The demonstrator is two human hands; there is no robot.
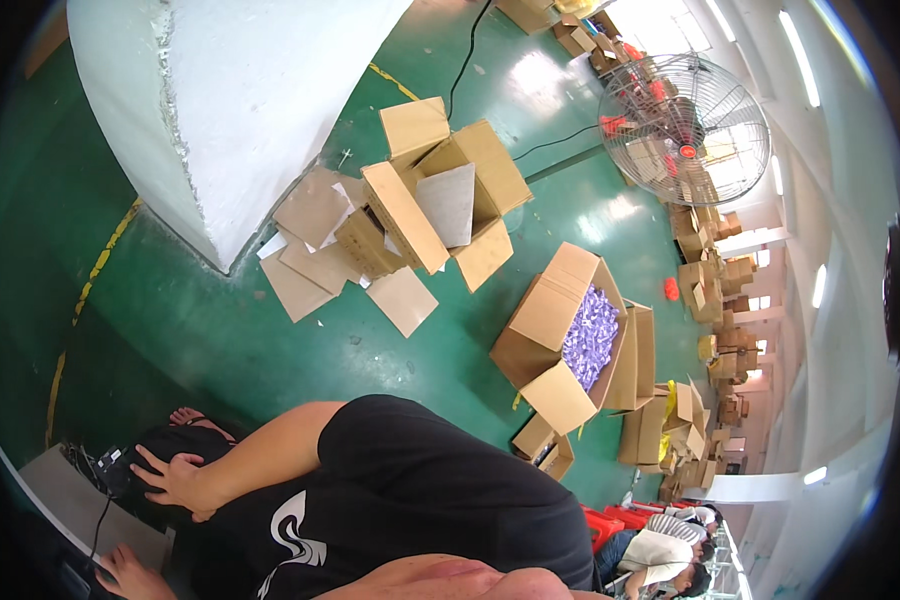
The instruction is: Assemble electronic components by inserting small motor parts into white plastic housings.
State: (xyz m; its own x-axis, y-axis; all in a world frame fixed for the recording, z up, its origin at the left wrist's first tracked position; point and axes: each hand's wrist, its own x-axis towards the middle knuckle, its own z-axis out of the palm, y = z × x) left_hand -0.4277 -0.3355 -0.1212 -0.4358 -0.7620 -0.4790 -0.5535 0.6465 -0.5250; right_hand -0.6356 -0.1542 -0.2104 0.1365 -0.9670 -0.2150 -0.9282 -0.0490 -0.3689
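The picture lies sideways, with the ceiling lights at its right. My left hand (175, 478) is open, its spread fingers resting on a black surface that looks like my clothed leg. A bare foot or sandal (198, 418) shows beyond it. My right hand (132, 575) is at the lower left, partly cut off by the edge. Its fingers look apart and nothing shows in them. It lies beside a grey panel (120, 515). A small black device with cables (108, 460) sits at the panel's edge, near my left fingertips.
Open cartons (450, 190) and flattened cardboard (305, 270) lie on the green floor (340, 370), beside a white pillar (250, 90). Another carton (555, 315) holds many small purple packets (592, 338). A caged fan (685, 130) stands beyond. Seated people (660, 550) are at the lower right.
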